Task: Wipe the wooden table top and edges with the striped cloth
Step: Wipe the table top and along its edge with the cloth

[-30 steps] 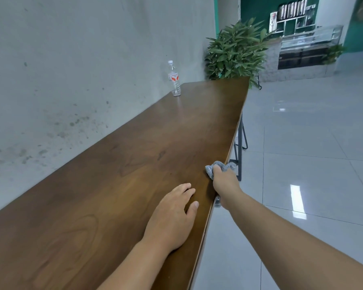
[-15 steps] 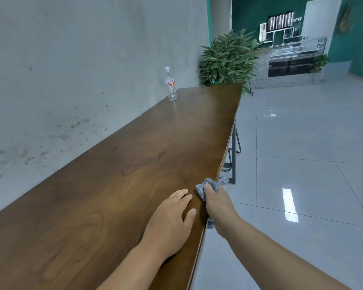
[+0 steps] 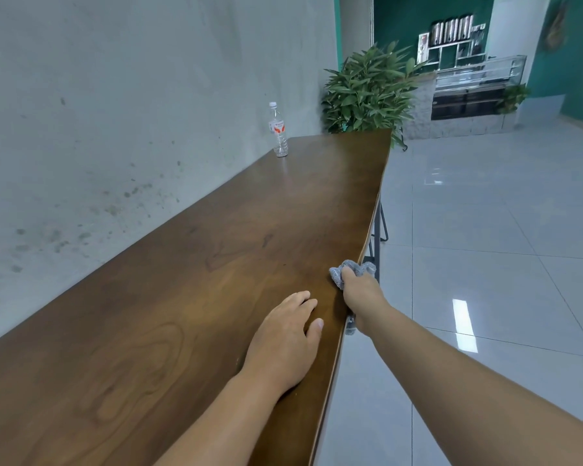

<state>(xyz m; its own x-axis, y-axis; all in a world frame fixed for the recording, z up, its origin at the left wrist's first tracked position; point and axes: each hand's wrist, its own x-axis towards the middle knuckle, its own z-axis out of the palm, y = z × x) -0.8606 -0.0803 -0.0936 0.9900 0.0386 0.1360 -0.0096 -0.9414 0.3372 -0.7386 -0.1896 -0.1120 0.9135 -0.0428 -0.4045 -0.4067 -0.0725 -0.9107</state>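
Note:
A long dark wooden table (image 3: 189,270) runs along a grey wall, its right edge facing the tiled floor. My right hand (image 3: 364,297) grips a bunched grey striped cloth (image 3: 352,269) wrapped over that right edge; a bit of cloth hangs below the edge near my wrist. My left hand (image 3: 283,338) rests flat on the table top just left of the edge, fingers spread and relaxed, holding nothing.
A clear plastic water bottle (image 3: 277,131) stands on the table's far end by the wall. A leafy potted plant (image 3: 367,92) is behind the table's far end. Black metal table legs (image 3: 379,230) show under the edge. Glossy tiled floor (image 3: 485,230) lies to the right.
My right hand with the cloth slid back along the edge towards me, then a little forward again. My left hand stays flat on the table top.

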